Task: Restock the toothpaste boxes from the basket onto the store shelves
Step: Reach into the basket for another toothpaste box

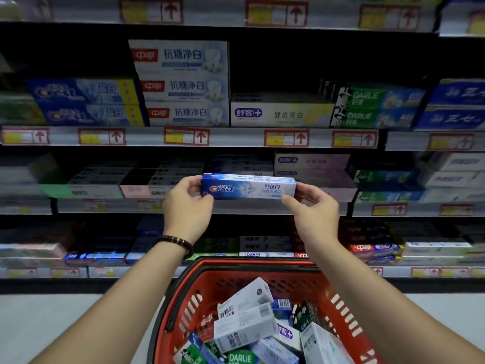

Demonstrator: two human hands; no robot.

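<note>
We log two bare forearms, no sleeves in view. Left hand [187, 206]: bare, no rings seen. Left wrist carries beaded bracelet [176, 243], dark brown beads, few lighter tan ones, single strand, snug fit. Right hand [315, 214]: bare, no rings, no watch or band on wrist. We note short nails on visible fingers [288, 200].

Glossy card, perforated plastic, beaded wrist

The Crest box [248, 186] between my grips looks like smooth printed cardboard with a slight sheen. Below it, the red basket [210, 282] is moulded plastic, slotted and perforated, with a dark matt handle [168, 311]; the boxes inside [244, 324] are paperboard, mostly matt white. My left wrist carries a bracelet [178, 244] of dark, polished-looking beads. The shelf edges [236, 137] hold paper price labels.
</note>
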